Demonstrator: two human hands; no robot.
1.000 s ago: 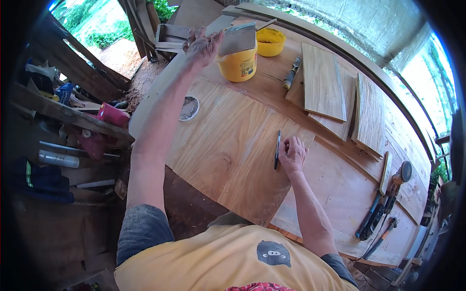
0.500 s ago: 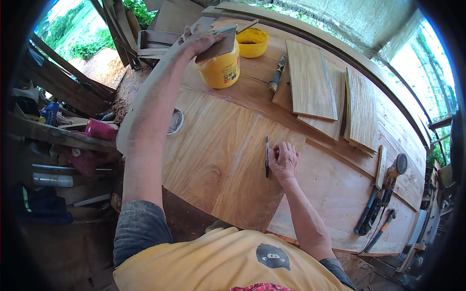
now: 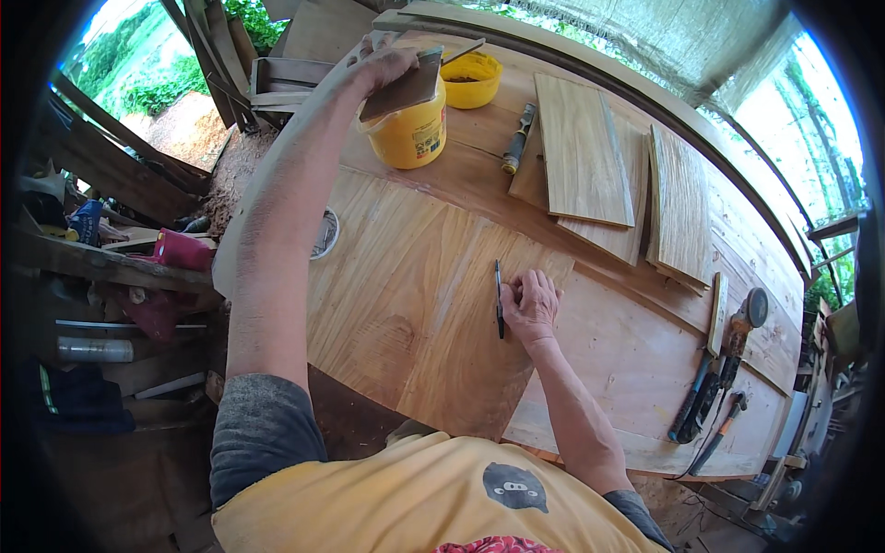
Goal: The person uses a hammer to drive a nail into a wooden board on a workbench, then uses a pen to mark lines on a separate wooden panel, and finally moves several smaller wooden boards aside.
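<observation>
At the far left of the bench, my left hand [image 3: 389,66] grips the edge of a flat, rectangular brown plate [image 3: 406,92]. The plate lies slantwise over the mouth of a yellow bucket [image 3: 413,140], covering most of its opening. My right hand [image 3: 532,302] rests on a glued wooden panel [image 3: 406,295], fingers curled in. Against its thumb side is a slim, dark, pen-like tool [image 3: 500,309]; the grip is partly hidden. A white-rimmed round tub [image 3: 328,232] shows beside my left forearm.
Behind the panel are a yellow bowl [image 3: 472,81], a chisel-like tool [image 3: 519,138] and stacked boards [image 3: 590,152]. To the right lie a corded power tool [image 3: 737,341] and a hammer-like tool [image 3: 724,433]. A cluttered shelf [image 3: 111,263] stands at left.
My left hand has shifted slightly away from me, and the plate has tilted to show more of its face. My right hand stays in place. The whole view has drifted a little.
</observation>
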